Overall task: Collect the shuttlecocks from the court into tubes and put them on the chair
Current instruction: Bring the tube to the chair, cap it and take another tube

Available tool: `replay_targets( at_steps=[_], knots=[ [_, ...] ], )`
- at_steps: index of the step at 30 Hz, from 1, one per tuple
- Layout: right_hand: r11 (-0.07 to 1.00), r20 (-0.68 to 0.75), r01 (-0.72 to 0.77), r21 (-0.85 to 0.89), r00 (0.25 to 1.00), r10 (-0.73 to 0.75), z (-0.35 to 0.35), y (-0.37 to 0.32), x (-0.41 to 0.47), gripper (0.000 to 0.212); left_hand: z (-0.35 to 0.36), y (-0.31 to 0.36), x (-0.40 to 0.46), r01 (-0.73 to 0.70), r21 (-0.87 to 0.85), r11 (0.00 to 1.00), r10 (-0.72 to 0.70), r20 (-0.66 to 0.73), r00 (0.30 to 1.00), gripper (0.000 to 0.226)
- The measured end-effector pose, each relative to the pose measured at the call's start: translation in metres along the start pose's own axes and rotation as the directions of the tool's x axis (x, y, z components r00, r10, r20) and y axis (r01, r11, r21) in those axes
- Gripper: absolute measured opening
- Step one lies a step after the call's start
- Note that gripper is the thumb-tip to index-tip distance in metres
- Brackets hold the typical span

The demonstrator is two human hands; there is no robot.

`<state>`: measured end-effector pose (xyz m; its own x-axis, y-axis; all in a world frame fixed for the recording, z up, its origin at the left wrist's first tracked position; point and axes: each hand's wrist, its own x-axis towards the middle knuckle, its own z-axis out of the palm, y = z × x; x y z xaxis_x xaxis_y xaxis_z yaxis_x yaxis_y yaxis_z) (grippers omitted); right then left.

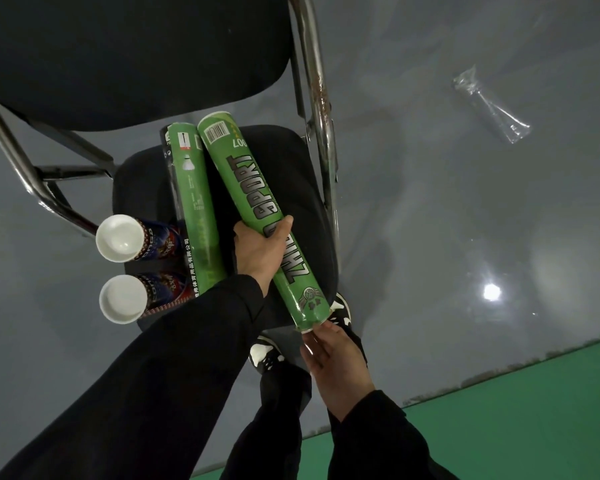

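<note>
A green shuttlecock tube (253,188) printed with black "SPORT" lettering lies slanted over the black chair seat (302,188). My left hand (260,251) grips this tube around its middle. Under the tube's near white-capped end, my right hand (336,365) is open and its fingertips touch the cap. A second green tube (194,188) lies on the seat to the left of it. Two dark blue-and-red tubes with white caps (120,238) (123,299) rest at the seat's left edge, caps toward me. No loose shuttlecock is visible.
The chair has a black backrest (129,53) and a chrome frame (321,98). A crumpled clear plastic wrapper (489,102) lies on the grey floor to the right. Green court surface (499,427) begins at the lower right. My black-and-white shoes (267,355) stand beside the chair.
</note>
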<state>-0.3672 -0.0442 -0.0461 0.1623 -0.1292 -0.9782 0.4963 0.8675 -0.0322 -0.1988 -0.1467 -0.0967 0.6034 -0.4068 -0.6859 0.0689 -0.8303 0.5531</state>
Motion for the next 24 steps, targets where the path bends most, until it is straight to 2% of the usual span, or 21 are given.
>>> replay_targets(
  at_steps=[5,10,12,15,19,21,23,24],
  knots=[
    [1.0,0.027,0.011,0.018,1.0,-0.012,-0.003,0.0,0.002,0.027,0.0,0.004,-0.005,0.007,-0.006,1.0,-0.007,0.002,1.0,0.109],
    [0.999,0.002,0.011,0.031,1.0,-0.011,-0.005,0.003,0.007,0.017,0.002,0.001,-0.006,-0.007,-0.012,1.0,0.007,0.001,1.0,0.099],
    [1.0,-0.009,0.019,-0.001,1.0,-0.019,-0.006,0.004,0.008,0.015,0.003,0.0,-0.006,-0.006,-0.01,1.0,0.006,0.0,1.0,0.102],
    [0.999,-0.024,0.017,-0.039,1.0,-0.018,-0.009,0.005,0.008,0.021,0.002,-0.002,-0.007,0.007,0.014,1.0,-0.007,0.002,1.0,0.101],
    [0.999,-0.028,0.026,0.046,0.999,-0.025,-0.009,0.008,0.008,0.031,0.0,-0.003,-0.008,0.027,0.055,0.998,-0.029,0.026,0.999,0.106],
    [0.994,-0.018,0.033,0.099,0.999,-0.032,-0.007,0.016,0.004,0.029,0.0,-0.003,-0.006,0.031,0.065,0.997,-0.034,0.04,0.999,0.099],
    [0.994,-0.002,0.103,0.035,0.995,-0.103,-0.005,0.027,0.005,0.028,0.0,-0.004,-0.004,0.036,0.067,0.997,-0.039,0.043,0.998,0.092],
    [0.993,0.069,0.099,0.059,0.992,-0.103,-0.005,0.032,0.005,0.03,0.001,-0.005,-0.003,0.035,0.069,0.997,-0.038,0.041,0.998,0.089]
  ],
)
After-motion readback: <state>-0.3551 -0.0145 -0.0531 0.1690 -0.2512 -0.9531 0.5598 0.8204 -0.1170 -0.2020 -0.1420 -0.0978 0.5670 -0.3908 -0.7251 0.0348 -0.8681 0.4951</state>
